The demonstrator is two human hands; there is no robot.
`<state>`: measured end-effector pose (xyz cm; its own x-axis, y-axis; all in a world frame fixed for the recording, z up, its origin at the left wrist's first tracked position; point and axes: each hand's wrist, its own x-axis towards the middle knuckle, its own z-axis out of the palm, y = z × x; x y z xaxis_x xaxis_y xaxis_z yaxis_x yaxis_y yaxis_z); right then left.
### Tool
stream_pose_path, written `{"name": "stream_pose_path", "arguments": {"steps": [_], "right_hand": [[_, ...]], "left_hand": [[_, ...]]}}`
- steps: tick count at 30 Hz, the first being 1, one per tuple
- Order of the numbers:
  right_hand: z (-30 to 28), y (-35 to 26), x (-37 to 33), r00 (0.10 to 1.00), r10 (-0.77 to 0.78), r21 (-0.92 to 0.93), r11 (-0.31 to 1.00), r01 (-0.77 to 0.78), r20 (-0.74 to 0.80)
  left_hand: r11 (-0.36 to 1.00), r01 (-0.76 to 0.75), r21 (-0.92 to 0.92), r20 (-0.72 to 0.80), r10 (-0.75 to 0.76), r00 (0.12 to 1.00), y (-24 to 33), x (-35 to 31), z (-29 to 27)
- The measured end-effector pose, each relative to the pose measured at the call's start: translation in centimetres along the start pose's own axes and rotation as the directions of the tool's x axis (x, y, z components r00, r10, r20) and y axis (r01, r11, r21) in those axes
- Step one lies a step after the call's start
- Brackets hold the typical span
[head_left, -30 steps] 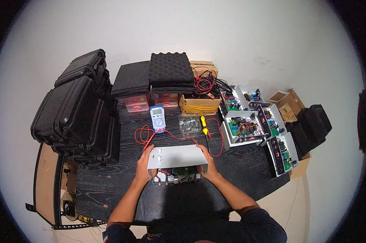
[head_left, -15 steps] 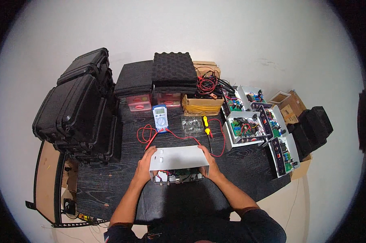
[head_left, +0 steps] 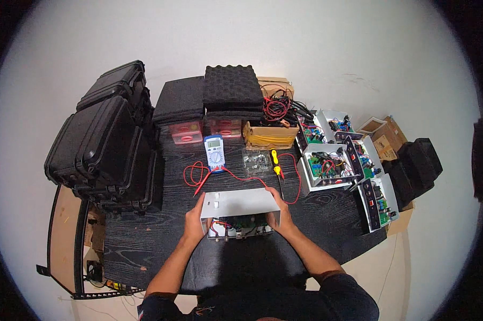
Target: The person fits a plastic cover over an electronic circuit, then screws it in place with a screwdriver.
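As far as shows, both hands (head_left: 194, 221) (head_left: 286, 216) clasp the pale casing (head_left: 241, 203).

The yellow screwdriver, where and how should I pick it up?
Probably by its yellow handle, from above: it lies flat, the thick handle away from you and the thin shaft toward you; a red lead loops on its right.

Pale grey metal cover (head_left: 240, 203), sides bent down, arching right over the wired electronics chassis (head_left: 241, 230); connectors face the front edge of the bench (head_left: 140, 246), and there, red leads show underneath!
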<state>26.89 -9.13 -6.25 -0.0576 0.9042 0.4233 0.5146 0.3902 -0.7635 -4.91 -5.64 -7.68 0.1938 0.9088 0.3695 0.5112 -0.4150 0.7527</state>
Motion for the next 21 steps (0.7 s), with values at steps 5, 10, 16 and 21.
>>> {"name": "stream_pose_path", "arguments": {"steps": [5,10,16,21], "right_hand": [[-0.24,0.04,0.29,0.998,0.027,0.000,1.000,-0.027,-0.051],[-0.34,0.27,0.36,1.000,-0.005,0.014,1.000,0.006,-0.016],[-0.69,-0.42,0.37,1.000,-0.015,0.010,1.000,0.015,-0.020],[-0.75,-0.34,0.35,1.000,0.008,-0.016,1.000,-0.008,-0.018]], "left_hand": [[1.000,0.001,0.023,0.017,-0.001,1.000,0.78,0.64,0.23],[1.000,-0.009,0.008,0.003,0.009,1.000,0.44,0.56,0.18],[1.000,-0.023,0.000,0.000,0.023,1.000,0.52,0.43,0.40],[0.998,-0.059,0.012,-0.038,0.059,0.998,-0.21,0.54,0.67]]}}
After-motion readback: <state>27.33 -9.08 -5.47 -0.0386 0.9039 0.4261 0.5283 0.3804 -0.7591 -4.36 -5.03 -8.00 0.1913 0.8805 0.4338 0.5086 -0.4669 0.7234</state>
